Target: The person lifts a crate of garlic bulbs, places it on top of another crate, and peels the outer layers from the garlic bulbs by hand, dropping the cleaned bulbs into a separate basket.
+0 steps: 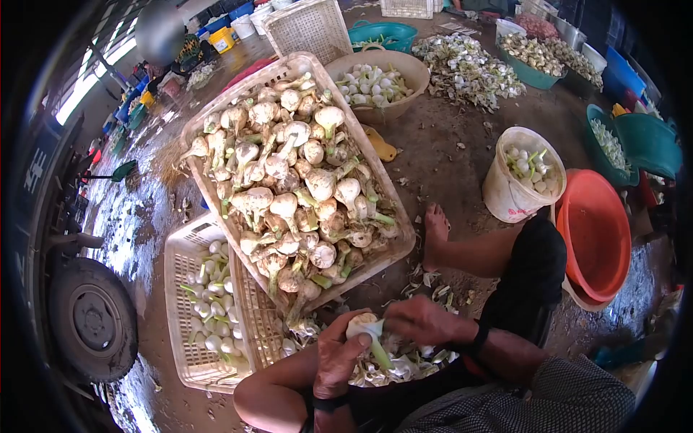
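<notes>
My left hand (339, 355) is closed around a garlic bulb (364, 327), whose pale green stem points down past my thumb. The bulb's upper end shows a brownish cut face. My right hand (421, 320) is at the bulb's right side, fingers curled and pinching a loose piece of white garlic skin; the fingertips are slightly blurred. Below both hands lies a pile of peeled garlic skins (393, 372). Ahead, a large tilted crate (361, 280) is heaped with unpeeled garlic bulbs (285, 206), dirty and short-stemmed.
A lower crate (177, 317) at left holds peeled garlic (214, 307). To the right stand a white bucket (505, 189) with peeled bulbs and red basins (595, 238). A tan basin (419, 76) and a skin heap (469, 68) lie ahead. A tyre (94, 321) is at far left.
</notes>
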`<move>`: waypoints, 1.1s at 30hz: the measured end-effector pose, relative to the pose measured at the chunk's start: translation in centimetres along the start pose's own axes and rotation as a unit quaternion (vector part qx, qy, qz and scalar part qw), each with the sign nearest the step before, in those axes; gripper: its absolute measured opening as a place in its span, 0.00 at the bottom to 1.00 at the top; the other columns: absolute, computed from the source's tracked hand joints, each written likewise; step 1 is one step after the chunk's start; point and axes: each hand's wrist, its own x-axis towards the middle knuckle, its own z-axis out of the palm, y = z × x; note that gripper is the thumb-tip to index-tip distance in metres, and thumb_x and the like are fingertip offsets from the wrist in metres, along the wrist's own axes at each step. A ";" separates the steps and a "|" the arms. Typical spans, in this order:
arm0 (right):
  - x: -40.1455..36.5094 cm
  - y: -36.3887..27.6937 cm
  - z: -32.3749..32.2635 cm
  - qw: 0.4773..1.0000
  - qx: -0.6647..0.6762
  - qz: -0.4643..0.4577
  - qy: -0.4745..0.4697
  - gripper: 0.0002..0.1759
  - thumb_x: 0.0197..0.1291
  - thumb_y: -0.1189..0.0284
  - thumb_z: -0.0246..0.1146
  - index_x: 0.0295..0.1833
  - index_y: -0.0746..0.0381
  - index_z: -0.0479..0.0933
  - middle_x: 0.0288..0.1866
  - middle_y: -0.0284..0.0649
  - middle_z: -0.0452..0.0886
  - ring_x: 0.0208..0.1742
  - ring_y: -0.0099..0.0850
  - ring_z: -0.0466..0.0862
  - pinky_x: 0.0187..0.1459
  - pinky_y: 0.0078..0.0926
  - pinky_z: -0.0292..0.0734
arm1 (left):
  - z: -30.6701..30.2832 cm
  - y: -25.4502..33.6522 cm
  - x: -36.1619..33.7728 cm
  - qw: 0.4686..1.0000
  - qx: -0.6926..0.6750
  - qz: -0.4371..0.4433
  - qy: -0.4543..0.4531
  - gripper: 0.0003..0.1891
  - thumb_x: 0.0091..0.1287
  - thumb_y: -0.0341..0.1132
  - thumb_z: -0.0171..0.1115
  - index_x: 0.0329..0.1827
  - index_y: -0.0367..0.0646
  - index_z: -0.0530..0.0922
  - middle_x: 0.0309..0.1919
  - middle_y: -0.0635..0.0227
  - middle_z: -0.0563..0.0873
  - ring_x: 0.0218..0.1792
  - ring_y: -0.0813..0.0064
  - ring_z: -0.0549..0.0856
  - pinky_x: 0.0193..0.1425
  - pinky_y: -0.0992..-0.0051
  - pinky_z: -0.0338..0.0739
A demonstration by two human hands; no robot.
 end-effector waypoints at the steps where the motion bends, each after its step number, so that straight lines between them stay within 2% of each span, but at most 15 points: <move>1: 0.3 0.2 -0.3 0.999 0.025 0.034 0.025 0.08 0.68 0.70 0.60 0.40 0.65 0.77 0.26 0.45 0.79 0.27 0.33 0.82 0.31 0.31 0.76 | -0.2 -0.1 0.0 1.000 0.001 0.000 -0.001 0.28 0.57 0.38 0.74 0.58 0.33 0.79 0.45 0.64 0.86 0.46 0.75 0.83 0.53 0.75 0.77; 2: 0.4 0.9 -0.3 0.999 0.024 0.032 0.024 0.08 0.68 0.70 0.60 0.40 0.65 0.77 0.26 0.45 0.79 0.27 0.33 0.82 0.31 0.31 0.76 | -0.4 -0.2 0.0 1.000 0.023 -0.014 -0.011 0.28 0.57 0.37 0.74 0.59 0.33 0.78 0.45 0.64 0.86 0.46 0.75 0.83 0.54 0.75 0.77; 4: 0.5 3.4 -0.2 0.983 -0.072 0.087 0.147 0.08 0.66 0.71 0.61 0.39 0.65 0.78 0.27 0.47 0.80 0.27 0.38 0.83 0.31 0.33 0.76 | -0.4 -0.2 -0.3 0.999 0.043 -0.028 -0.019 0.29 0.56 0.36 0.74 0.59 0.33 0.78 0.46 0.63 0.86 0.46 0.74 0.84 0.54 0.74 0.77; 5: 0.7 4.3 -0.3 0.978 -0.091 0.066 0.173 0.09 0.64 0.68 0.63 0.38 0.64 0.80 0.28 0.50 0.80 0.29 0.44 0.83 0.31 0.37 0.76 | -0.1 0.0 -0.4 0.999 0.024 -0.018 -0.025 0.28 0.56 0.35 0.73 0.59 0.32 0.78 0.47 0.62 0.86 0.48 0.73 0.84 0.56 0.74 0.77; 6: 0.5 5.0 -0.4 0.978 -0.093 0.065 0.175 0.09 0.64 0.68 0.63 0.38 0.64 0.80 0.28 0.50 0.80 0.29 0.44 0.83 0.31 0.37 0.76 | 0.2 0.2 -0.3 0.999 0.004 -0.008 -0.032 0.27 0.57 0.35 0.71 0.59 0.32 0.78 0.49 0.61 0.85 0.50 0.73 0.83 0.57 0.73 0.77; 8: -0.1 5.7 -0.3 0.980 -0.175 0.070 -0.058 0.12 0.62 0.63 0.64 0.39 0.62 0.80 0.28 0.52 0.80 0.31 0.50 0.82 0.32 0.43 0.77 | 0.5 0.2 -0.1 0.999 -0.026 -0.002 -0.034 0.30 0.55 0.36 0.72 0.60 0.32 0.77 0.52 0.57 0.84 0.50 0.69 0.84 0.58 0.70 0.77; 10: -0.3 5.9 0.1 0.971 -0.228 0.069 -0.028 0.14 0.61 0.60 0.64 0.42 0.61 0.80 0.26 0.52 0.79 0.31 0.52 0.81 0.34 0.46 0.77 | 0.4 0.3 0.0 0.998 -0.053 0.005 -0.039 0.32 0.53 0.38 0.72 0.61 0.32 0.76 0.54 0.54 0.82 0.51 0.65 0.84 0.60 0.67 0.77; 13: -0.4 5.7 0.2 0.965 -0.241 0.096 -0.038 0.17 0.61 0.60 0.65 0.46 0.62 0.80 0.29 0.53 0.80 0.33 0.53 0.82 0.36 0.46 0.78 | -1.1 -0.7 -0.1 0.984 -0.137 0.055 -0.098 0.33 0.51 0.33 0.71 0.62 0.32 0.74 0.67 0.50 0.72 0.57 0.55 0.82 0.64 0.60 0.76; 15: -0.6 5.0 0.6 0.988 -0.130 -0.003 -0.087 0.19 0.64 0.59 0.65 0.50 0.64 0.79 0.29 0.46 0.82 0.29 0.42 0.83 0.33 0.37 0.77 | -0.5 -0.5 0.1 0.985 -0.132 0.081 -0.070 0.32 0.50 0.32 0.71 0.61 0.33 0.74 0.67 0.50 0.72 0.58 0.55 0.81 0.65 0.60 0.76; 16: -0.5 4.5 0.5 0.987 -0.132 -0.005 -0.090 0.19 0.64 0.59 0.65 0.50 0.64 0.79 0.29 0.46 0.82 0.29 0.42 0.83 0.33 0.37 0.77 | -0.2 -0.3 0.3 0.985 -0.126 0.107 -0.043 0.31 0.50 0.31 0.71 0.60 0.33 0.75 0.67 0.51 0.72 0.59 0.55 0.81 0.66 0.59 0.75; 17: -0.2 3.1 0.4 0.987 0.066 0.100 -0.106 0.20 0.66 0.59 0.64 0.51 0.65 0.79 0.30 0.40 0.81 0.29 0.32 0.81 0.31 0.31 0.75 | -0.2 -0.2 0.3 0.987 -0.123 0.098 -0.036 0.32 0.47 0.25 0.70 0.62 0.36 0.76 0.68 0.53 0.71 0.67 0.57 0.75 0.70 0.61 0.71; 18: -0.2 1.8 0.4 0.937 0.263 0.200 -0.114 0.21 0.68 0.58 0.63 0.52 0.66 0.79 0.30 0.34 0.79 0.29 0.23 0.78 0.29 0.24 0.73 | -0.4 -0.6 0.2 0.987 -0.123 0.096 -0.036 0.32 0.47 0.25 0.70 0.62 0.36 0.76 0.68 0.53 0.71 0.67 0.57 0.75 0.70 0.61 0.71; 19: -0.3 0.8 0.2 0.913 0.336 0.192 -0.133 0.21 0.71 0.58 0.61 0.54 0.65 0.79 0.28 0.26 0.75 0.27 0.13 0.72 0.27 0.16 0.66 | -0.7 -1.1 0.4 0.987 -0.109 0.109 -0.036 0.32 0.47 0.23 0.69 0.62 0.38 0.76 0.68 0.53 0.71 0.67 0.58 0.75 0.70 0.61 0.71; 23: 0.2 0.2 0.4 0.923 0.295 0.163 -0.185 0.19 0.71 0.59 0.60 0.54 0.64 0.80 0.25 0.26 0.75 0.24 0.14 0.71 0.25 0.16 0.65 | -0.9 -1.4 0.5 0.987 -0.093 0.125 -0.049 0.33 0.46 0.19 0.69 0.61 0.41 0.78 0.68 0.55 0.71 0.68 0.59 0.74 0.70 0.62 0.71; 33: -0.6 0.7 0.8 0.900 0.372 0.196 -0.111 0.15 0.73 0.61 0.58 0.40 0.61 0.81 0.24 0.25 0.76 0.23 0.12 0.73 0.24 0.14 0.65 | -1.1 -1.5 0.9 0.986 -0.058 0.142 -0.067 0.29 0.53 0.21 0.71 0.62 0.39 0.76 0.62 0.54 0.76 0.59 0.61 0.80 0.62 0.62 0.79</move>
